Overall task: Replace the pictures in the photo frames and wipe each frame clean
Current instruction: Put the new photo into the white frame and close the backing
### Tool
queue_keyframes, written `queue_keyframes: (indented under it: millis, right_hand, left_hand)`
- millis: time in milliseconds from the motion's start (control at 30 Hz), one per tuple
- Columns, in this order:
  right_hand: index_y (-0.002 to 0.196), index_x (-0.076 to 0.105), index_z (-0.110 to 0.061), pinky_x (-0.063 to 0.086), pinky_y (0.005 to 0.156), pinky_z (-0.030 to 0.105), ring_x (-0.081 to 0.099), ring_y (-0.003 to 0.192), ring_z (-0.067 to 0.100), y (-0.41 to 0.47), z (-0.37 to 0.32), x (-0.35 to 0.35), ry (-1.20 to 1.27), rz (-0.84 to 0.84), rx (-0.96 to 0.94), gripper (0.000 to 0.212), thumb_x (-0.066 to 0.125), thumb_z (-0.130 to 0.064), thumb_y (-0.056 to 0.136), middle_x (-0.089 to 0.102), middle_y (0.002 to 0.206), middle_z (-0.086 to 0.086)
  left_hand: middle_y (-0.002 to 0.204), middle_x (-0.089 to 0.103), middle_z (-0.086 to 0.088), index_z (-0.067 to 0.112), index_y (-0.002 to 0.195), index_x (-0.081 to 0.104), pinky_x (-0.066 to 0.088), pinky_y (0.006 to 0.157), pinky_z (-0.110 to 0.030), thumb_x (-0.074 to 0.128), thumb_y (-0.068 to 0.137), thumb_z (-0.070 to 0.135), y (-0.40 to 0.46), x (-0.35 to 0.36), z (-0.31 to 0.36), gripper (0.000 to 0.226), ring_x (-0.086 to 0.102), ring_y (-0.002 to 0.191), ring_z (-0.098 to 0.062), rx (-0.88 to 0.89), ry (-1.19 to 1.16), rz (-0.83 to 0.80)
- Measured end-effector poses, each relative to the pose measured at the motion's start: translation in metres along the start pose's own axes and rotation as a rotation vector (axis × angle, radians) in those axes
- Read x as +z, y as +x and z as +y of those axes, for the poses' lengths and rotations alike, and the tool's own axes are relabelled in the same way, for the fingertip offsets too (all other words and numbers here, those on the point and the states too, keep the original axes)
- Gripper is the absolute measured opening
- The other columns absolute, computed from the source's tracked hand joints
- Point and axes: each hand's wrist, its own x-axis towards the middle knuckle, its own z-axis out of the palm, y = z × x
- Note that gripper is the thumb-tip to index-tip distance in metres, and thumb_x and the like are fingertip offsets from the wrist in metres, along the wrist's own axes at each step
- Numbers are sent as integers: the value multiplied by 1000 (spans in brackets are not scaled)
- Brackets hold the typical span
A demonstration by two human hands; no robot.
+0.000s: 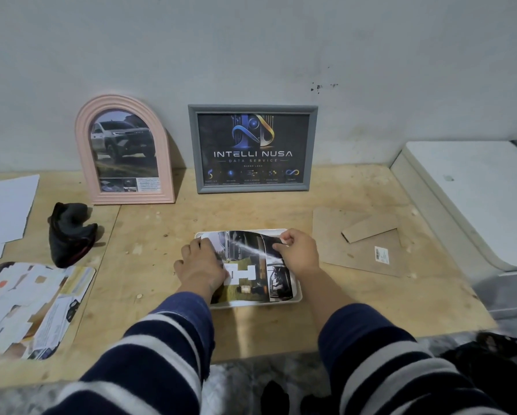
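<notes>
A plywood table (167,223) stands against a grey wall (251,49). At three o'clock sits a white lidded box (473,187).

"INTELLI NUSA" w/ "DATA SERVICE" below is printed on the dark poster in the grey frame (252,149); barcode sticker (381,254) on the backing board (359,250) is too small to be read.
</notes>
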Motion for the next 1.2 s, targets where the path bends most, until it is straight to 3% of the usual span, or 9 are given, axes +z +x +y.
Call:
queue_keyframes:
  millis: [100,233,333,400,633,833,967,1100,1200]
  right_hand:
    - [74,61,-20,43,60,18,56,71,14,2,2,-8,147,-19,7,19,74,-7,80,57,70,-7]
    - [67,60,-21,52,76,34,60,72,19,6,3,-9,246,-70,24,25,74,-4,78,64,72,1]
    - [84,67,-17,52,84,36,64,89,22,7,6,-11,367,-105,66,9,71,-9,82,70,89,5]
    - [109,67,-12,56,79,31,65,100,23,11,5,-16,447,-74,116,22,67,-14,87,70,106,6]
    - [91,66,-20,59,77,43,68,73,25,24,-32,-25,616,-22,174,10,60,-12,93,70,82,7]
    - [97,64,-17,56,86,43,68,88,26,33,-87,11,517,-204,121,10,56,-22,95,71,99,9]
    - [100,65,-14,54,64,31,68,81,25,22,-124,49,423,-419,134,13,56,-23,95,72,96,9]
    - [100,64,-8,56,68,32,71,77,23,4,-165,105,314,-613,173,17,57,-21,92,74,92,10]
    - [90,62,-9,34,37,18,48,42,11,-8,-193,143,241,-690,139,13,51,-15,92,60,58,3]
  left_hand:
    - [145,32,-3,20,137,34,32,101,-41,71,80,35,0,1,1,69,30,131,-25,-13,-6,1]
    - [142,34,-4,18,137,32,34,100,-41,73,78,34,1,0,4,73,31,129,-26,-35,-50,-9]
    - [146,30,-6,17,144,23,33,103,-44,78,75,35,1,-3,2,90,28,133,-28,-50,-110,-31]
    - [150,27,-6,15,150,15,32,105,-47,75,78,41,0,-7,2,97,26,136,-30,-60,-140,-37]
    - [105,68,-6,16,106,56,50,92,-42,51,94,36,15,-24,-12,24,65,96,-27,-182,-709,54]
    - [99,67,-12,15,97,59,51,92,-44,51,96,23,16,-51,-59,11,64,94,-31,-375,-984,272]
    - [102,60,-11,8,109,57,43,88,-34,48,99,21,10,-67,-113,18,56,98,-30,-454,-960,366]
    - [105,59,-9,8,114,57,40,89,-33,47,100,20,8,-91,-178,21,55,109,-32,-537,-940,441]
    - [113,63,-11,6,122,57,39,84,-31,47,100,20,11,-107,-229,27,56,102,-29,-588,-964,463]
